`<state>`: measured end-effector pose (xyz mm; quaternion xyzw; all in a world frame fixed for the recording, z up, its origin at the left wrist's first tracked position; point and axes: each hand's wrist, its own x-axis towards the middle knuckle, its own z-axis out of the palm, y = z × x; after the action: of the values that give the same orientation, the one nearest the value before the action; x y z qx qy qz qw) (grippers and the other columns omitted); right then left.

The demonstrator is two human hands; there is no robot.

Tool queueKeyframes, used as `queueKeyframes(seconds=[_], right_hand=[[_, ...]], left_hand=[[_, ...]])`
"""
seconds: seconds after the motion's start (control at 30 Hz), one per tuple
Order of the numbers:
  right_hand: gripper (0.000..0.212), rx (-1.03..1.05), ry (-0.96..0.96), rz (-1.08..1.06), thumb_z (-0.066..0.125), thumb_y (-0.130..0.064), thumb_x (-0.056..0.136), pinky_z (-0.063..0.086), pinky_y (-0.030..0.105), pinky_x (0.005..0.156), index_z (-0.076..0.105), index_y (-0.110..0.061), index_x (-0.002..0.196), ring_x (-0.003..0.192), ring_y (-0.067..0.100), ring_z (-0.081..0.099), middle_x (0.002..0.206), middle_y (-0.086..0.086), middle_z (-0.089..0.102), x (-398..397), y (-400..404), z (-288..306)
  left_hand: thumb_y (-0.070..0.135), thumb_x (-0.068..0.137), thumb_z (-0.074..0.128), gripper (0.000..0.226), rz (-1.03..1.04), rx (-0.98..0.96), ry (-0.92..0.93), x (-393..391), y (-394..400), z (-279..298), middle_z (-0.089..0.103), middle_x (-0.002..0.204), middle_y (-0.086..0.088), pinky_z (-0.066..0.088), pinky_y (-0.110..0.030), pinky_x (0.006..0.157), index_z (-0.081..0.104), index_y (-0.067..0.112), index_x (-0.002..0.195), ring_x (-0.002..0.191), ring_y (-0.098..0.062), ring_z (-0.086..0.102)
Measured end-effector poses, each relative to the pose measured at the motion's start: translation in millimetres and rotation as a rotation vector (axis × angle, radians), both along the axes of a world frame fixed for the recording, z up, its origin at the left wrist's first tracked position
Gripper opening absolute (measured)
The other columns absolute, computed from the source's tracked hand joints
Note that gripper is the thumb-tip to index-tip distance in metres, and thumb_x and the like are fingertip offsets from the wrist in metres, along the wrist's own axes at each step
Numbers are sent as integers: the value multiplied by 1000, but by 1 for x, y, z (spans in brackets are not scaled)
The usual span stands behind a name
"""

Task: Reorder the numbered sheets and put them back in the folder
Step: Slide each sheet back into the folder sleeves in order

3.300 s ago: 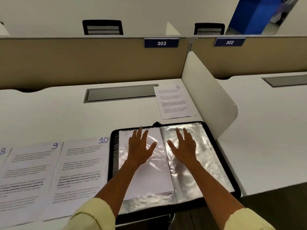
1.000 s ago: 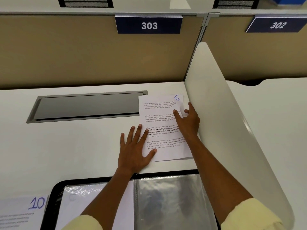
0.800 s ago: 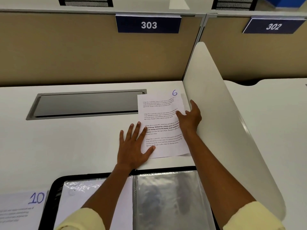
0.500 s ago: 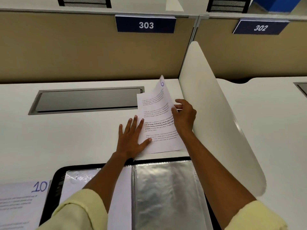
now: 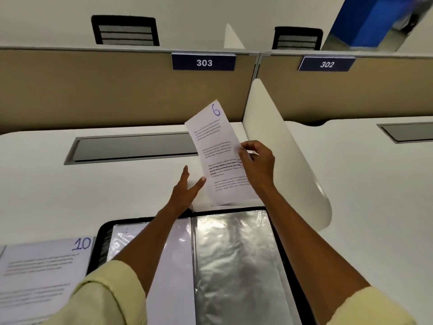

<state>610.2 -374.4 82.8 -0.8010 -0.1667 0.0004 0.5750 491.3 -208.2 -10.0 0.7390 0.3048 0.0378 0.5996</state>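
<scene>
Our right hand (image 5: 256, 164) pinches thin paper sheet 6 (image 5: 218, 151) above the white desk (image 5: 70, 195), fingers curled, while our left hand (image 5: 185, 193) hovers with fingers straight beside it.

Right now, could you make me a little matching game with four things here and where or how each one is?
Things:
1. sheet 6
2. sheet 10
3. folder
4. left hand

States:
A. lying open on the desk
B. lifted, pinched by the right hand
C. open, fingers straight
D. flat, left of the folder

Pairs: 1-B, 2-D, 3-A, 4-C
</scene>
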Motion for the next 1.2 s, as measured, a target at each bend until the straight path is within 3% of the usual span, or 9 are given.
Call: queueKeyframes(seconds=[0.17, 0.4, 0.5, 0.63, 0.73, 0.8, 0.9, 1.0, 1.2], right_hand=[[14, 60, 9, 16, 69, -26, 95, 57, 17, 64, 66, -14, 101, 81, 13, 71, 96, -3, 71, -43, -14, 25], [9, 121, 33, 66, 71, -28, 93, 56, 19, 64, 64, -23, 98, 79, 14, 73, 93, -3, 75, -117, -42, 53], [13, 165, 58, 97, 70, -28, 94, 58, 24, 67, 64, -19, 103, 80, 14, 74, 95, 1, 75, -149, -56, 66], [15, 206, 52, 118, 69, -24, 95, 53, 16, 63, 63, -16, 106, 75, 7, 72, 97, 3, 73, -189, -77, 81], [19, 229, 52, 90, 70, -22, 94, 53, 16, 65, 64, -11, 109, 78, 9, 71, 99, 7, 74, -212, -97, 84], [21, 220, 55, 64, 71, -25, 93, 54, 19, 70, 65, -13, 109, 85, 14, 72, 101, 8, 75, -219, -111, 82], [21, 198, 74, 33, 72, -29, 93, 55, 24, 75, 65, -18, 110, 92, 19, 72, 104, 8, 75, -230, -135, 74], [21, 186, 109, 17, 73, -29, 92, 58, 32, 79, 66, -19, 108, 93, 21, 72, 102, 7, 76, -238, -158, 64], [14, 105, 243, 1, 75, -27, 88, 59, 48, 89, 67, -30, 100, 93, 21, 73, 97, 2, 77, -250, -200, 27]], left_hand=[[65, 80, 60, 98, 62, -123, -71, -33, -14, 28, 27, 160, -4, 33, -45, 114, 8, 33, 157, 144, -25, 33], [51, 89, 63, 93, 95, -222, -203, -92, -38, 64, 28, 160, -9, 33, -38, 105, 7, 25, 158, 144, -24, 32], [51, 87, 63, 96, 70, -255, -258, -120, -49, 76, 41, 153, -6, 33, -33, 98, 5, 18, 157, 136, -19, 42], [54, 82, 68, 71, 14, -260, -369, -155, -64, 94, 68, 123, 6, 51, -26, 78, 44, 22, 141, 110, -15, 66], [50, 81, 74, 85, 60, -368, -357, -179, -74, 97, 71, 115, 2, 47, -43, 96, 35, 18, 149, 109, -20, 66], [44, 80, 75, 74, 95, -403, -350, -191, -79, 96, 73, 112, -4, 49, -51, 98, 48, 14, 141, 109, -27, 67], [33, 81, 76, 46, 95, -415, -344, -213, -93, 92, 72, 113, -10, 57, -46, 84, 65, 9, 119, 104, -31, 69], [17, 86, 73, 31, 75, -436, -321, -229, -107, 83, 71, 113, -15, 58, -47, 85, 68, 5, 114, 99, -31, 69], [11, 86, 72, 22, 113, -435, -240, -255, -141, 66, 73, 105, -15, 59, -44, 76, 70, 2, 107, 94, -32, 69]])
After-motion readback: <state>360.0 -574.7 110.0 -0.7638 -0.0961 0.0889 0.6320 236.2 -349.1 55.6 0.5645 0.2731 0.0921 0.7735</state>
